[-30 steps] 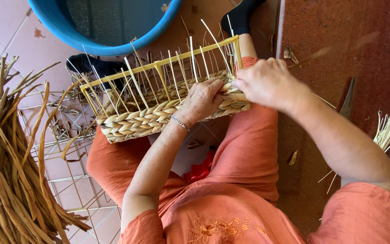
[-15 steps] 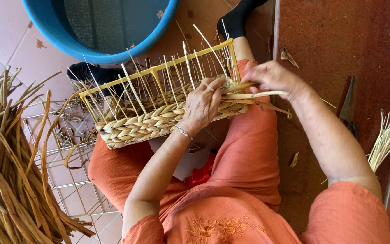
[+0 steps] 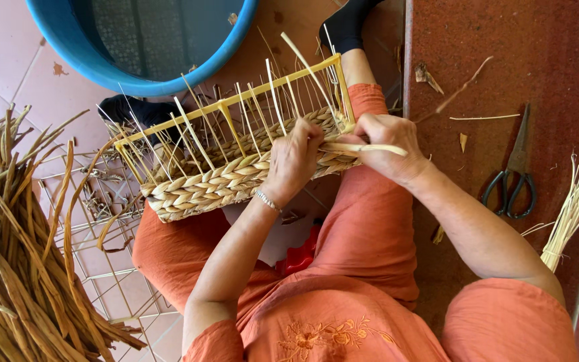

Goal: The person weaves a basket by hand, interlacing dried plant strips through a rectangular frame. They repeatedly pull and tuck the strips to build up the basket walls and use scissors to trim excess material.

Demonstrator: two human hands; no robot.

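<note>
A half-woven rectangular basket (image 3: 229, 177) lies across my lap, with a yellow frame and upright stakes above braided straw rows. My left hand (image 3: 294, 161) presses on the woven wall near its right end, fingers curled among the stakes. At the basket's right corner, my right hand (image 3: 384, 144) is closed on a pale straw strand (image 3: 370, 149) that sticks out to the right.
A blue tub (image 3: 142, 77) stands beyond the basket. A heap of dried reeds (image 3: 15, 248) lies at the left over a wire rack (image 3: 108, 281). Black-handled scissors (image 3: 514, 174) and a bundle of thin straws (image 3: 574, 208) rest on the red floor at right.
My right hand has drawn the strand out to the right and settled at the basket's corner. The left hand stays on the weave. The view has shifted slightly.
</note>
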